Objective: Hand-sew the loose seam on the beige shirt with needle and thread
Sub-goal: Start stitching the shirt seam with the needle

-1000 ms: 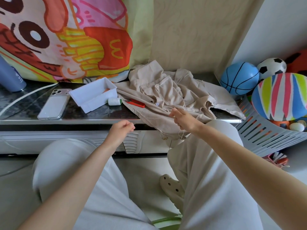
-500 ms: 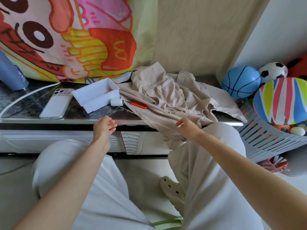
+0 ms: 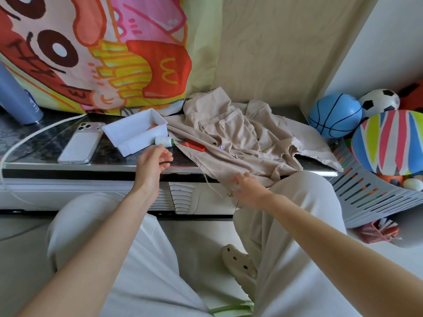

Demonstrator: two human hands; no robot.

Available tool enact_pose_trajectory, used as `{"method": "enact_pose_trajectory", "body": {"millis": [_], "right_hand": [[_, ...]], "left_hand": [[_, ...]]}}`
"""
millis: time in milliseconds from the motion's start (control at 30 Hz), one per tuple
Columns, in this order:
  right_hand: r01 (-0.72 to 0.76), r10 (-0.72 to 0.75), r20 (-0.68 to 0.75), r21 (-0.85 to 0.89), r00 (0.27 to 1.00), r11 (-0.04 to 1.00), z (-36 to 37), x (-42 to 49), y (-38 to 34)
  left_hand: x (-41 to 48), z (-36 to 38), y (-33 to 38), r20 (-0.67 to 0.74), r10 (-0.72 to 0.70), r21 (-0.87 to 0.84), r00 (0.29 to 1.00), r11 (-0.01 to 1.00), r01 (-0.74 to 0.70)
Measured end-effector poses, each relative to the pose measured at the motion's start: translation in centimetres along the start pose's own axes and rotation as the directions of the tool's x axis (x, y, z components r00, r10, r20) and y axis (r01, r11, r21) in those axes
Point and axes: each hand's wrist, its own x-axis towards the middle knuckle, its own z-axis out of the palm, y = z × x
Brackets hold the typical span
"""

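Note:
The beige shirt (image 3: 238,138) lies crumpled on the dark table (image 3: 41,138), its hem hanging over the front edge. My right hand (image 3: 247,189), blurred by motion, is at that hanging hem with fingers spread against the fabric. A loose pale thread (image 3: 211,187) dangles from the hem just left of it. My left hand (image 3: 152,162) hovers over the table edge with relaxed fingers, holding nothing I can see, just short of a white thread spool (image 3: 163,141). Red thread snips (image 3: 194,145) lie on the shirt's left edge. No needle is visible.
A white tray (image 3: 128,136), a phone (image 3: 80,145), a blue bottle (image 3: 16,99) and a white cable (image 3: 34,136) occupy the table's left. A grey basket (image 3: 370,197) of balls stands on the right. My knees and a beige clog (image 3: 239,264) are below.
My left hand rose from below the table edge, opened and moved toward the spool. My right hand dropped slightly along the hem and loosened its pinch on the fabric.

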Motion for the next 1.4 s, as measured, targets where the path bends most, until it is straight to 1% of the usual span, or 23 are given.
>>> {"method": "enact_pose_trajectory", "body": {"millis": [67, 133, 167, 200, 267, 300, 367, 433, 500, 567, 633, 700, 800, 833, 900, 967, 1033, 1067, 1100, 1167, 1300, 1333, 1400], "right_hand": [[0.082, -0.061, -0.181, 0.116, 0.982, 0.990, -1.4, -0.4, -1.3], [0.220, -0.120, -0.360, 0.250, 0.925, 0.943, -3.3, -1.3, -3.0], [0.271, -0.156, -0.368, 0.285, 0.917, 0.919, -4.2, -1.8, -4.0], [0.307, -0.208, -0.325, 0.294, 0.923, 0.905, -5.0, -2.2, -4.7], [0.326, -0.286, -0.176, 0.278, 0.942, 0.904, -5.7, -2.9, -6.0], [0.325, -0.304, -0.119, 0.256, 0.945, 0.911, -5.7, -3.0, -6.4], [0.349, -0.335, -0.100, 0.233, 0.937, 0.908, -5.7, -2.9, -6.9], [0.376, -0.345, -0.154, 0.294, 0.926, 0.879, -5.9, -2.9, -7.0], [0.390, -0.323, -0.222, 0.428, 0.920, 0.815, -6.2, -3.0, -6.9], [0.396, -0.288, -0.276, 0.544, 0.917, 0.739, -6.5, -3.0, -6.7], [0.370, -0.215, -0.311, 0.635, 0.926, 0.678, -6.9, -3.0, -6.6], [0.323, -0.121, -0.330, 0.673, 0.936, 0.665, -7.3, -2.8, -6.1], [0.190, 0.024, -0.290, 0.683, 0.957, 0.705, -7.5, -2.2, -4.3], [0.142, 0.083, -0.271, 0.713, 0.959, 0.686, -7.5, -1.9, -3.6], [0.073, 0.209, -0.211, 0.849, 0.955, 0.523, -7.4, -1.6, -2.3], [0.052, 0.292, -0.139, 0.957, 0.946, 0.287, -7.6, -1.7, -1.4], [0.073, 0.332, -0.090, 0.995, 0.939, 0.063, -7.7, -1.8, -0.7], [0.088, 0.343, -0.080, 0.996, 0.936, -0.006, -7.6, -1.8, -0.5], [0.094, 0.344, -0.079, 0.995, 0.936, -0.028, -7.6, -1.8, -0.3], [0.078, 0.289, -0.085, 0.996, 0.953, 0.035, -7.3, -1.6, -0.1], [0.052, 0.046, -0.078, 0.910, 0.996, 0.412, -6.7, -2.3, -1.5], [0.056, -0.023, -0.051, 0.876, 0.998, 0.479, -6.6, -2.6, -2.1], [0.071, -0.163, 0.021, 0.839, 0.986, 0.540, -6.1, -3.1, -3.1]], "left_hand": [[-0.3, 0.2, 0.4, 0.095, 0.082, 0.180, 0.992, 0.979, -0.099], [-0.6, 0.3, 0.9, 0.227, 0.132, 0.334, 0.965, 0.920, -0.205], [-0.8, 0.5, 1.2, 0.302, 0.137, 0.394, 0.943, 0.883, -0.254], [-1.0, 0.7, 1.4, 0.372, 0.133, 0.445, 0.919, 0.843, -0.302], [-1.2, 1.4, 1.7, 0.477, 0.116, 0.509, 0.871, 0.772, -0.381], [-1.3, 1.7, 1.8, 0.511, 0.111, 0.517, 0.852, 0.753, -0.408], [-1.3, 2.1, 1.7, 0.547, 0.108, 0.509, 0.830, 0.744, -0.432], [-1.3, 2.6, 1.4, 0.535, 0.118, 0.457, 0.837, 0.792, -0.404], [-2.2, 3.6, 1.1, 0.525, 0.070, 0.252, 0.848, 0.939, -0.233], [-3.1, 5.0, 0.8, 0.621, -0.029, 0.019, 0.784, 1.000, 0.022], [-4.1, 6.1, 0.5, 0.709, -0.095, -0.017, 0.699, 0.988, 0.151], [-4.9, 6.5, 0.1, 0.726, -0.157, 0.065, 0.670, 0.985, 0.160], [-4.7, 5.9, -0.4, 0.660, -0.171, 0.218, 0.732, 0.975, 0.032], [-4.5, 5.5, -0.4, 0.636, -0.162, 0.257, 0.754, 0.966, -0.009], [-4.0, 4.8, -0.4, 0.594, -0.150, 0.303, 0.790, 0.952, -0.047], [-3.6, 4.1, -0.2, 0.553, -0.149, 0.325, 0.820, 0.945, -0.047], [-3.4, 3.4, 0.0, 0.521, -0.161, 0.334, 0.838, 0.942, -0.027], [-3.3, 3.1, 0.1, 0.513, -0.167, 0.335, 0.842, 0.942, -0.017], [-3.2, 2.9, 0.2, 0.510, -0.173, 0.331, 0.843, 0.944, -0.006], [-2.9, 2.6, 0.5, 0.507, -0.192, 0.323, 0.840, 0.946, 0.021], [-3.1, 3.1, 1.3, 0.543, -0.203, 0.369, 0.815, 0.929, -0.014], [-3.3, 3.3, 1.4, 0.552, -0.200, 0.379, 0.810, 0.925, -0.030], [-3.5, 3.8, 1.7, 0.564, -0.189, 0.391, 0.804, 0.919, -0.058]]}}
